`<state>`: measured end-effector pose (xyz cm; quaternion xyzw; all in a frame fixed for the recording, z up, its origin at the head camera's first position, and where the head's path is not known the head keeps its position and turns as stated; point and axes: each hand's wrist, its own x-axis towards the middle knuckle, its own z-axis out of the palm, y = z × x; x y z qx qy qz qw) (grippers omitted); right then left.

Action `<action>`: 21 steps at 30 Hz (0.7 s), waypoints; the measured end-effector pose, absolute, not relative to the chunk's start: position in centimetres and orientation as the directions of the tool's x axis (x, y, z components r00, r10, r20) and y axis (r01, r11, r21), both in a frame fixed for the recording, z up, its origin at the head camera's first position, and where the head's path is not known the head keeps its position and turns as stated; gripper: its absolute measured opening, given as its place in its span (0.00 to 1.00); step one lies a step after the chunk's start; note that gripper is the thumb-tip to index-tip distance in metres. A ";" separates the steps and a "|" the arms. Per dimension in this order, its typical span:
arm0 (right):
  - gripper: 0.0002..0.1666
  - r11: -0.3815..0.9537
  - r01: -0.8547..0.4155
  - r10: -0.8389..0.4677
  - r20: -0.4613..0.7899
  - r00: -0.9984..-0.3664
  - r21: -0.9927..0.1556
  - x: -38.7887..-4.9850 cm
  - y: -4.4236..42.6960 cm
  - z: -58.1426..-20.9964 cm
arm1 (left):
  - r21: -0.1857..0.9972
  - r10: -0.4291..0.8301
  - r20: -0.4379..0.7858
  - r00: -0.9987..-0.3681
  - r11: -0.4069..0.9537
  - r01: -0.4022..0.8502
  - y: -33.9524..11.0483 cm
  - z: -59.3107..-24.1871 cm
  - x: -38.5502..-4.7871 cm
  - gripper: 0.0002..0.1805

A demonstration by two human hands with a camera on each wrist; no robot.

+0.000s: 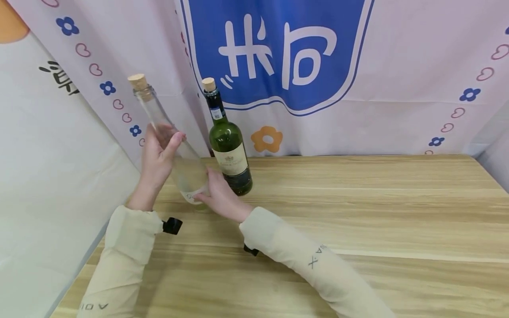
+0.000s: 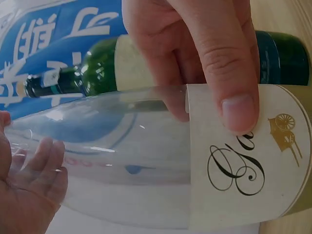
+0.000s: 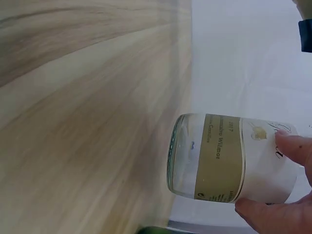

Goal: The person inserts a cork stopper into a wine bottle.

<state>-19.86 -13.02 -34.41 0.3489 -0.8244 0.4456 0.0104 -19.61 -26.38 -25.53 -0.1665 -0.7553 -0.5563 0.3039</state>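
Note:
A clear glass bottle (image 1: 187, 163) with a cork (image 1: 138, 81) in its mouth leans a little to the left. My left hand (image 1: 157, 154) grips it below the neck; in the left wrist view its fingers (image 2: 48, 155) show at the glass. Lower down, my right hand (image 1: 222, 194) holds the bottle around its cream label (image 2: 234, 161), thumb on the script lettering. The right wrist view shows the label's gold band (image 3: 219, 158) and the glass base; whether the base touches the table I cannot tell. Just right stands a corked green wine bottle (image 1: 228, 145), upright.
The wood-grain table (image 1: 358, 221) reaches far to the right. A printed curtain (image 1: 397, 88) with a blue emblem hangs behind its back edge, close to the green bottle. White sheeting (image 1: 51, 176) hangs along the left side.

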 end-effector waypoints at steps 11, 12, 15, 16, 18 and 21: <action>0.43 0.482 -0.503 -0.496 0.251 -0.831 -0.717 -20.6 -14.5 -35.2 | 0.782 -0.108 0.597 -0.795 0.301 0.546 -27.7 -27.2 -22.1 0.14; 0.43 0.489 -0.495 -0.491 0.243 -0.837 -0.718 -20.6 -14.5 -35.2 | 0.784 -0.107 0.593 -0.798 0.303 0.542 -27.8 -27.2 -22.2 0.14; 0.42 0.506 -0.477 -0.477 0.229 -0.849 -0.719 -20.8 -14.7 -35.2 | 0.787 -0.113 0.586 -0.803 0.317 0.530 -27.7 -27.3 -22.4 0.13; 0.42 0.511 -0.476 -0.474 0.228 -0.850 -0.716 -20.9 -14.7 -35.2 | 0.790 -0.118 0.581 -0.805 0.317 0.524 -27.7 -27.3 -22.5 0.13; 0.41 0.518 -0.470 -0.469 0.222 -0.855 -0.715 -21.0 -14.7 -35.3 | 0.796 -0.124 0.571 -0.811 0.323 0.511 -27.5 -27.2 -22.5 0.12; 0.41 0.516 -0.454 -0.463 0.209 -0.861 -0.726 -21.1 -14.6 -35.3 | 0.805 -0.129 0.552 -0.823 0.337 0.487 -27.0 -26.8 -22.1 0.12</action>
